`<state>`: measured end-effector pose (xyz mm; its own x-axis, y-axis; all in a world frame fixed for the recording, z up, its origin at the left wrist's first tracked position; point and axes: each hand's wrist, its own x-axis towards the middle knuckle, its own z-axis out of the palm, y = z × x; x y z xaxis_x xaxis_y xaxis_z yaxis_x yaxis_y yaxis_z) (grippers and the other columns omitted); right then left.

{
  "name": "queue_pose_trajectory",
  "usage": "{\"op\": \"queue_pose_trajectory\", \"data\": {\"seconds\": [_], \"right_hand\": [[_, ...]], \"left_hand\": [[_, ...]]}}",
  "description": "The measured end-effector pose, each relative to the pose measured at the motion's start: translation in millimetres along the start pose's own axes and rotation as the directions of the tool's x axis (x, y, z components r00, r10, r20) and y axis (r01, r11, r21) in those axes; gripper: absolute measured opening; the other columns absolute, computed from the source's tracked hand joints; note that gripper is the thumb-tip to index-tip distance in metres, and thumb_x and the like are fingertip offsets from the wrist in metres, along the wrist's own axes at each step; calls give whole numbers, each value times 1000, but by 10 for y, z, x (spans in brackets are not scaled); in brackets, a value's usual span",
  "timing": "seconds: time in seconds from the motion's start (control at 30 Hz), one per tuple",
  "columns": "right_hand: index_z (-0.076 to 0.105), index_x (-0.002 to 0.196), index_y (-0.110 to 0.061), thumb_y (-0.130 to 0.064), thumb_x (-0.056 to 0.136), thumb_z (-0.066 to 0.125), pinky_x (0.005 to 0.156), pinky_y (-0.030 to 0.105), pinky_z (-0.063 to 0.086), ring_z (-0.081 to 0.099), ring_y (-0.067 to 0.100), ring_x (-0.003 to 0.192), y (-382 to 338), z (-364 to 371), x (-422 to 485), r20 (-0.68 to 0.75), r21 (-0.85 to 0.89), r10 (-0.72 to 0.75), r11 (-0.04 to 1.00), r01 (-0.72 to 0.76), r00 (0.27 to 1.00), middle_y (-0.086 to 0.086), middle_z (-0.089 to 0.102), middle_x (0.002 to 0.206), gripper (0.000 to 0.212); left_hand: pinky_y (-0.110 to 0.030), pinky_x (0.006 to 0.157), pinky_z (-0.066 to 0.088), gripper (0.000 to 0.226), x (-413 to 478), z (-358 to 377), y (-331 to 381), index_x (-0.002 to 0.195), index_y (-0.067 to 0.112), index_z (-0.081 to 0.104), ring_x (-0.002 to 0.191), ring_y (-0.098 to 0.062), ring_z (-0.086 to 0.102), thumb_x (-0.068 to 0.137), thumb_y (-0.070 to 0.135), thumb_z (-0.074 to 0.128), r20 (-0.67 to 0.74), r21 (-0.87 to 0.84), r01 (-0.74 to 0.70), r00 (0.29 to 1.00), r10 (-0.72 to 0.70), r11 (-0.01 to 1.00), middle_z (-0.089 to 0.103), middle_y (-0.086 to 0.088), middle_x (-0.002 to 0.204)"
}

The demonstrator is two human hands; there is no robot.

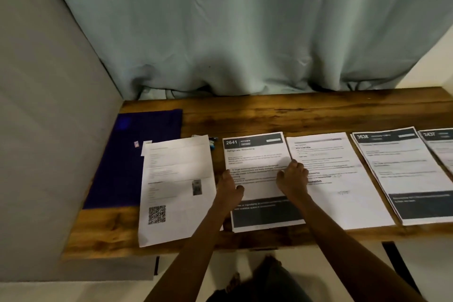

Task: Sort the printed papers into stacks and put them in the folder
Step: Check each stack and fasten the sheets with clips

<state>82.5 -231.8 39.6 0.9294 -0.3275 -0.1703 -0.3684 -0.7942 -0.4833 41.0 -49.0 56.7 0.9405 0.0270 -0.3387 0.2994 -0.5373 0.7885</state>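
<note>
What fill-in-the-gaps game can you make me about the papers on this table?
1. The left hand and right hand touch the sheet headed with the number ____.
2. The folder lies at the ____ end of the table.
3. The QR-code sheet partly covers the dark blue ____.
4. Right of the plain sheet lies a stack headed with the number ____.

Missing words: 2641; left; folder; 3638.
</note>
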Motion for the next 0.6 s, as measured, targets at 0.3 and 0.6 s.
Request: {"op": "queue_pose_trajectory", "data": {"seconds": [0.3,0.6], "right_hand": [[34,132,-6,-27,93,50,103,41,35,39,30,122,56,-9,51,9,-141,-29,990,30,1000,14,42,129,47],[37,130,-7,-29,93,51,103,37,37,40,27,122,83,62,46,-7,-176,-59,983,57,998,12,42,129,45]], "left_hand": [[-40,102,43,66,262,248,162,141,12,22,128,-30,38,91,19,63,-96,19,264,960,-261,964,29,-15,142],[-49,90,53,55,489,182,94,127,7,42,110,-33,58,84,27,70,-146,-296,357,900,-412,886,54,-14,126]]}}
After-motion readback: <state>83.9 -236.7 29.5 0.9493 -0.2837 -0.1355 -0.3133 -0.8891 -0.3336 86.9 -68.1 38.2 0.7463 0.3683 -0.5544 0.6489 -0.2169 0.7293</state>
